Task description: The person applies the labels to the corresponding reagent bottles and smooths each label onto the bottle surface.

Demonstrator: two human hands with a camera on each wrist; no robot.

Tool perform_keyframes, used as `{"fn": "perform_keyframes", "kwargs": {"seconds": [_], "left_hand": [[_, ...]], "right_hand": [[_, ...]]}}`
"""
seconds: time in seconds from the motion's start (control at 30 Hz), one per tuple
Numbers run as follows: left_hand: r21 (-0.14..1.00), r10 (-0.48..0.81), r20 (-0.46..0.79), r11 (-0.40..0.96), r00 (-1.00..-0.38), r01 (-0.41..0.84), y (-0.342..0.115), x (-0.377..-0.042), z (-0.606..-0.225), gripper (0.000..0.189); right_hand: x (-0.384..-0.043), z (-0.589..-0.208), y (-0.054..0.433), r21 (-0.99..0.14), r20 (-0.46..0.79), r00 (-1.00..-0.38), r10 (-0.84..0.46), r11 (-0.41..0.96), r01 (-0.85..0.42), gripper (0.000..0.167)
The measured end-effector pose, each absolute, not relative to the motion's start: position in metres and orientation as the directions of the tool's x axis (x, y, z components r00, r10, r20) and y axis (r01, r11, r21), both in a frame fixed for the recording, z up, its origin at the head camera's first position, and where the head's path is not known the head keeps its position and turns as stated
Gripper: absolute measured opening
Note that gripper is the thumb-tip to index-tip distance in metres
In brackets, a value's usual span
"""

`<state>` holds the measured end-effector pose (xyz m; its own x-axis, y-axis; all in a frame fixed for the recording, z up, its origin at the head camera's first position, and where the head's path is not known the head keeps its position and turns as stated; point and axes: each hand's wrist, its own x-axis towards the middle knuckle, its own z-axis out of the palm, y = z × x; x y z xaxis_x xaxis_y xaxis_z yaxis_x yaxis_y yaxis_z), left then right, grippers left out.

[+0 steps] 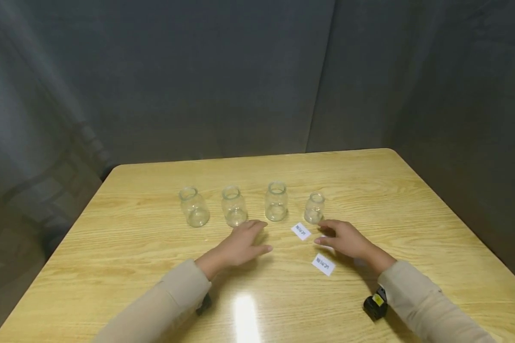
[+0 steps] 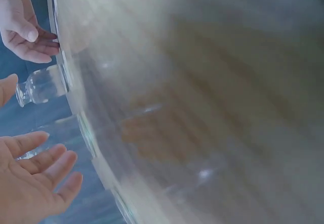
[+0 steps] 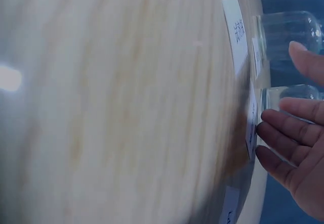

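Several clear glass jars stand upright in a row across the table. My left hand (image 1: 239, 244) hovers with fingers spread in front of the second jar from the left (image 1: 234, 208) and the third jar (image 1: 276, 202). My right hand (image 1: 345, 239) has its fingers extended just in front of the small jar (image 1: 314, 208) at the row's right end; nothing is held in either palm. White paper cards with dark writing lie near it, one card (image 1: 301, 231) before the jars and another card (image 1: 324, 264) closer to me. A further card (image 3: 251, 123) lies by my right fingertips, partly hidden from the head view.
The leftmost jar (image 1: 194, 209) leans slightly in the head view's perspective. Another white card (image 3: 230, 204) shows at the bottom of the right wrist view. A wooden table (image 1: 124, 247) carries everything, with a dark grey curtain (image 1: 214, 85) behind its far edge.
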<state>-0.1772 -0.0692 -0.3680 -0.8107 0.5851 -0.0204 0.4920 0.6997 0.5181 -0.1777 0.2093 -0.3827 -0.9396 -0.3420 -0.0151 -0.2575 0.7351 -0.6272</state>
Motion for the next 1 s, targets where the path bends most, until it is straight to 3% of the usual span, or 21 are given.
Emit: {"fn": "perform_keyframes", "kwargs": {"seconds": [0.4,0.7,1.0], "left_hand": [[0.624,0.592,-0.091,0.660,-0.801,0.417,-0.042,-0.197,-0.370,0.048],[0.667,0.576,-0.162,0.663,-0.801,0.341,-0.024,-0.208,-0.374,0.046],[0.680,0.584,-0.141,0.644,-0.799,0.351,-0.011,-0.211,-0.379,0.044]], "right_hand": [[-0.188,-0.388,0.201,-0.658,0.002,-0.942,-0.337,0.709,-0.255,0.036],[-0.189,-0.388,0.186,-0.610,0.067,-0.937,-0.343,0.729,-0.311,0.022],[-0.188,-0.393,0.174,-0.538,0.057,-0.973,-0.222,0.815,-0.217,0.020]]}}
